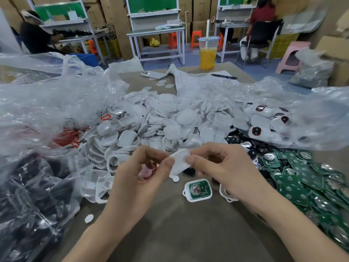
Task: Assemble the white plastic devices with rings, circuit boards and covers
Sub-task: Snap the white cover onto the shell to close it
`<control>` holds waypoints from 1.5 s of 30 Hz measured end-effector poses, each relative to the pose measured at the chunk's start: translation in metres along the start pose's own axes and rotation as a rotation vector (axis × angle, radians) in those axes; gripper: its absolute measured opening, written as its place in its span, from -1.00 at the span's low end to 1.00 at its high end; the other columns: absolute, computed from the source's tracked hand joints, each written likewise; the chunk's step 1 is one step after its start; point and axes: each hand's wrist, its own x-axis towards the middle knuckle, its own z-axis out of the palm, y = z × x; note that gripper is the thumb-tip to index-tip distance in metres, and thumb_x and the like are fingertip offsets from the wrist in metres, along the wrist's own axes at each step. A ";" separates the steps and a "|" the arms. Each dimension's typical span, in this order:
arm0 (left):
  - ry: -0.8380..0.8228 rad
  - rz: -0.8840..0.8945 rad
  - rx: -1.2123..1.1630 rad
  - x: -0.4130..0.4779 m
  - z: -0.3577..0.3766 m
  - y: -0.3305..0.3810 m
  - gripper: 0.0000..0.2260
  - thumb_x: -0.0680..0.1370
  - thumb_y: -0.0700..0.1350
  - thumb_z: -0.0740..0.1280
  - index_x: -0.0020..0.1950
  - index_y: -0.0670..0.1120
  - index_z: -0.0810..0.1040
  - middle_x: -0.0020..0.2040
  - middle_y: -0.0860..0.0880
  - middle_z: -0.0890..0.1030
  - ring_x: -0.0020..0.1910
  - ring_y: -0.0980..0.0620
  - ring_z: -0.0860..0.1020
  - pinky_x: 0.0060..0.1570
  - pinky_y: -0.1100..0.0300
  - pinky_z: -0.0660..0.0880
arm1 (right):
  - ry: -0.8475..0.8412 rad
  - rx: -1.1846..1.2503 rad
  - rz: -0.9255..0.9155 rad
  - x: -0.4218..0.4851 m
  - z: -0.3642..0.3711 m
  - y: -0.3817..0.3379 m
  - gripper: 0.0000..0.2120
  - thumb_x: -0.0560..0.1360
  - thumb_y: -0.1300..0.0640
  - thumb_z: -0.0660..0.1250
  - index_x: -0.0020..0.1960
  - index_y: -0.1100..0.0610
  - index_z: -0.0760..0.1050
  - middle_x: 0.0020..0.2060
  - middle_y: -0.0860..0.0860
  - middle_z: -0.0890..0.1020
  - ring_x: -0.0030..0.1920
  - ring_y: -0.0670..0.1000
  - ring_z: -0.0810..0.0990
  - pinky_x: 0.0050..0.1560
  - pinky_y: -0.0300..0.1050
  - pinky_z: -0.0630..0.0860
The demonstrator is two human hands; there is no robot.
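Observation:
Both hands hold one white plastic shell (179, 163) above the brown table. My left hand (139, 174) pinches its left edge between thumb and fingers, and something red and pink shows under its fingers. My right hand (219, 167) pinches the shell's right edge. Below them lies a white base with a green circuit board and coin cell (198, 190) fitted in it. A small white round piece (175, 178) lies just under the held shell. A big heap of white shells (160, 120) fills the middle. Green circuit boards (306, 186) are piled at the right.
Clear plastic bags (47, 103) cover the left, with red rings (68, 138) and dark parts (28, 195) inside. A bag at the right holds finished units (268, 120). A phone (153, 74), paper with a pen (223, 76) and a drink cup (208, 53) stand far back. People sit at benches behind.

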 end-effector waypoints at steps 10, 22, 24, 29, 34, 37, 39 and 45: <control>-0.102 -0.057 -0.068 -0.002 -0.001 0.002 -0.86 0.47 0.12 0.37 0.00 0.20 0.65 -0.21 0.18 0.65 -0.24 0.20 0.56 -0.21 0.43 0.44 | 0.141 -0.076 -0.113 -0.001 0.005 0.002 -0.79 0.36 -0.22 0.48 -0.08 -0.15 0.66 -0.18 -0.09 0.72 -0.29 0.17 0.59 -0.23 0.17 0.58; -0.117 -0.074 -0.016 -0.002 0.000 -0.003 -0.87 0.53 0.11 0.43 0.07 0.28 0.61 -0.26 0.27 0.60 -0.26 0.23 0.55 -0.21 0.51 0.39 | 0.118 -0.118 -0.146 -0.002 0.001 0.002 -0.84 0.40 -0.19 0.48 -0.12 -0.13 0.63 -0.25 -0.10 0.69 -0.32 0.11 0.57 -0.34 -0.23 0.47; -0.130 -0.072 0.031 -0.002 0.000 -0.006 -0.89 0.51 0.08 0.41 0.01 0.27 0.61 -0.22 0.25 0.61 -0.22 0.22 0.58 -0.20 0.51 0.38 | 0.103 -0.140 -0.165 -0.003 0.003 0.002 -0.84 0.40 -0.20 0.46 -0.11 -0.15 0.63 -0.26 -0.12 0.68 -0.37 -0.05 0.54 -0.34 -0.29 0.45; -0.073 -0.057 0.031 0.000 0.000 -0.009 -0.92 0.49 0.17 0.46 -0.09 0.26 0.59 -0.17 0.17 0.62 -0.17 0.15 0.56 -0.21 0.43 0.40 | -0.035 -0.104 -0.119 -0.005 0.006 0.002 -0.75 0.41 -0.21 0.49 0.06 -0.23 0.64 -0.14 -0.14 0.68 -0.21 0.07 0.62 -0.18 -0.17 0.60; -0.096 -0.094 -0.258 0.003 0.004 -0.003 -0.92 0.48 0.10 0.48 -0.08 0.15 0.65 -0.18 0.04 0.67 -0.25 0.04 0.55 -0.21 0.12 0.47 | -0.067 -0.025 -0.117 -0.004 0.009 0.005 -0.82 0.49 0.01 0.50 0.08 -0.14 0.67 -0.14 0.00 0.71 -0.10 0.04 0.69 -0.03 -0.10 0.65; -0.154 -0.106 -0.213 -0.001 0.006 -0.002 -0.91 0.47 0.05 0.46 -0.04 0.15 0.64 -0.17 0.04 0.67 -0.26 0.11 0.55 -0.19 0.27 0.45 | 0.029 -0.070 -0.180 -0.004 0.012 0.006 -0.84 0.52 0.14 0.47 0.02 -0.10 0.68 -0.21 -0.03 0.69 -0.19 -0.05 0.65 -0.14 -0.26 0.57; -0.205 -0.086 -0.135 -0.004 0.004 -0.001 -0.80 0.47 0.15 0.40 0.06 0.17 0.63 -0.13 0.10 0.67 -0.23 0.17 0.55 -0.19 0.40 0.43 | 0.107 -0.182 -0.249 -0.004 0.009 0.005 -0.83 0.51 0.16 0.46 -0.01 -0.11 0.67 -0.19 -0.06 0.68 -0.19 -0.05 0.64 -0.16 -0.25 0.55; -0.158 -0.005 0.036 -0.004 0.004 0.001 -0.81 0.53 0.20 0.32 0.02 0.15 0.61 -0.11 0.21 0.66 -0.11 0.18 0.61 -0.16 0.49 0.40 | 0.209 -0.614 -0.544 -0.005 0.014 0.009 -0.80 0.46 0.29 0.43 0.04 0.09 0.68 -0.09 -0.06 0.63 -0.17 -0.11 0.61 -0.15 -0.22 0.54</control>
